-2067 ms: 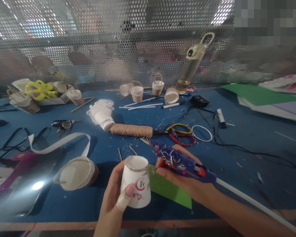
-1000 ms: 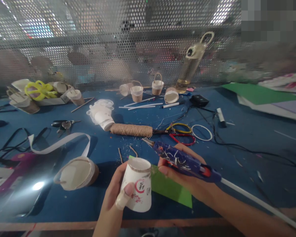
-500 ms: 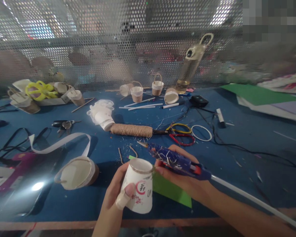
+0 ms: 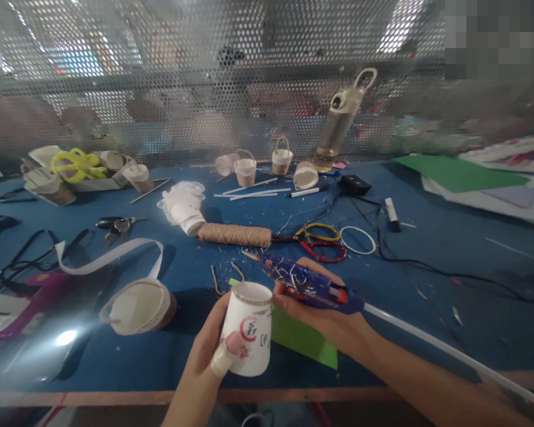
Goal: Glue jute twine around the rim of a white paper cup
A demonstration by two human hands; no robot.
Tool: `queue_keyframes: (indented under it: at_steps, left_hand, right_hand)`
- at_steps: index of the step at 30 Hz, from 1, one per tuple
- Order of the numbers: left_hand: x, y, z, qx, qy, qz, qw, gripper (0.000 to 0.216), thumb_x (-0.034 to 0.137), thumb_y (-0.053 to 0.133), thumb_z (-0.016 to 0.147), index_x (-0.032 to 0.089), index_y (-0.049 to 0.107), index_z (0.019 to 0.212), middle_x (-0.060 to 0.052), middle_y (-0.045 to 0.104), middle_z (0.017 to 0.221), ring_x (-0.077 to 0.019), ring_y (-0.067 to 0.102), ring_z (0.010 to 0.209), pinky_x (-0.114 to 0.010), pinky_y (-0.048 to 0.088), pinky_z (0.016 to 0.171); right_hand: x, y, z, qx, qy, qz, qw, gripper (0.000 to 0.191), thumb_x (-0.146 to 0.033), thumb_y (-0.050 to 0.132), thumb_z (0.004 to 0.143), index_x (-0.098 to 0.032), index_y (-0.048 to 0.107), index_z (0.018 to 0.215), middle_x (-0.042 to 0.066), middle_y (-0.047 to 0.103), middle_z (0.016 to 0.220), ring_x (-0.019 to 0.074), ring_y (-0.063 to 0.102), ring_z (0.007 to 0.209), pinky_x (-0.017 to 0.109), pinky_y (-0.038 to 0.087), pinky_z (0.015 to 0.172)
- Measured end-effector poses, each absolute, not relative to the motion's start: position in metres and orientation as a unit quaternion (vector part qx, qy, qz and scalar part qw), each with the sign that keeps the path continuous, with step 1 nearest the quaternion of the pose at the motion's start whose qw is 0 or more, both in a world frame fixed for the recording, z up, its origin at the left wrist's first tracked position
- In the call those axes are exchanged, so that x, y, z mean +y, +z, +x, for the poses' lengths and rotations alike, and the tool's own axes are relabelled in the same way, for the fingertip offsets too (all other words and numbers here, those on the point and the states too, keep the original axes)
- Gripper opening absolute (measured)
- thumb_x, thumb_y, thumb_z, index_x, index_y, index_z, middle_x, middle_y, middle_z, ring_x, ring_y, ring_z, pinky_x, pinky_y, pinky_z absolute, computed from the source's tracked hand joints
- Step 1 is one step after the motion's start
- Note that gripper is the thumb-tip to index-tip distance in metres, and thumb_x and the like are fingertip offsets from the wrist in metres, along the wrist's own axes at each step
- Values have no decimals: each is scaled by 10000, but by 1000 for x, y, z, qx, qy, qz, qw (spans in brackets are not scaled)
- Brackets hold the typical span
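My left hand [image 4: 213, 341] is wrapped round a white paper cup [image 4: 256, 332] with red and black print, a band of twine under its upper edge. The thumb, with a pale wrapping on it, presses the cup's front. In my right hand [image 4: 311, 296] is a blue hot glue gun [image 4: 309, 281], its metal nozzle pointing left above and behind the cup. A long white glue stick [image 4: 445, 350] sticks out of its back end. Beneath the hands lies a green paper sheet [image 4: 305, 337]. Short twine pieces [image 4: 216, 279] lie just behind the cup.
Left of my hands stands a small basket [image 4: 167, 311] near a white ribbon [image 4: 111, 261]. Ahead lie a twine roll [image 4: 235, 234], scissors [image 4: 323, 242] and a stack of white cups [image 4: 187, 210]. Small handled baskets [image 4: 245, 172] and a bottle [image 4: 340, 127] line the mesh wall.
The glue gun and right hand have shifted slightly left in view. The cup has turned a little in my left hand and sits more upright. Both hands keep their hold.
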State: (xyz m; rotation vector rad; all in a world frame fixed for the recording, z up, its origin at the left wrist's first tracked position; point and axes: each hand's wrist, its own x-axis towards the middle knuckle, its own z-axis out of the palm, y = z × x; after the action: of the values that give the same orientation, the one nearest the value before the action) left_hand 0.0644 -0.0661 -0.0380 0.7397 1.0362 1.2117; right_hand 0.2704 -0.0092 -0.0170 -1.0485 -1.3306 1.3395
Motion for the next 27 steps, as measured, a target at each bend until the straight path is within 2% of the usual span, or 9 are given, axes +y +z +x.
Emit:
queue_keyframes:
  at_steps: [3,8,12,18,21,23,27]
  left_hand:
    - [-67,-40,65,443,524,380,621,588,543,881,801,311,759,1328,-72,806,1293,-353,724,1199,-409,569,1013]
    - [-69,-42,64,474,500,403,603,523,506,780,921,306,708,1399,-102,752,1384,-375,666,1291,-492,477,1138]
    - [-68,-43,65,477,513,403,588,507,543,790,903,286,751,1338,-109,747,1401,-379,637,1337,-433,485,1112]
    - [-63,-34,73,474,514,417,581,544,569,801,876,251,727,1311,-105,818,1210,-315,753,1097,-369,565,962]
    - [-64,-31,76,495,516,428,553,529,572,793,876,252,715,1290,-97,815,1208,-306,749,1098,-334,563,942]
    - [-65,-31,78,519,504,436,536,536,585,781,881,267,699,1305,-84,815,1204,-299,743,1102,-311,562,916]
    - [-67,-33,80,545,470,463,517,591,622,746,892,261,650,1350,-66,823,954,-324,735,1098,-305,558,845]
  right_hand:
    - [-8,-20,270,-551,544,-428,465,252,-322,915,764,-242,685,830,-14,736,807,176,684,741,288,589,687]
    - [-9,-23,268,-556,545,-409,476,246,-319,901,775,-251,671,828,-13,726,810,162,655,708,291,575,678]
    - [-9,-20,267,-555,544,-416,472,231,-283,875,774,-257,647,808,-16,718,783,171,647,696,300,574,657]
    - [-7,-16,268,-577,527,-414,467,179,-291,809,825,-252,634,829,-13,682,776,162,620,688,292,548,638]
    - [-6,-16,270,-594,509,-400,477,153,-311,779,860,-256,636,872,2,697,866,177,644,748,321,563,694]
    - [-6,-15,270,-611,465,-405,497,174,-286,774,856,-255,605,829,7,696,917,178,645,782,330,559,723]
    - [-5,-13,268,-627,424,-387,528,222,-254,799,831,-252,580,797,26,717,990,198,683,866,350,570,784]
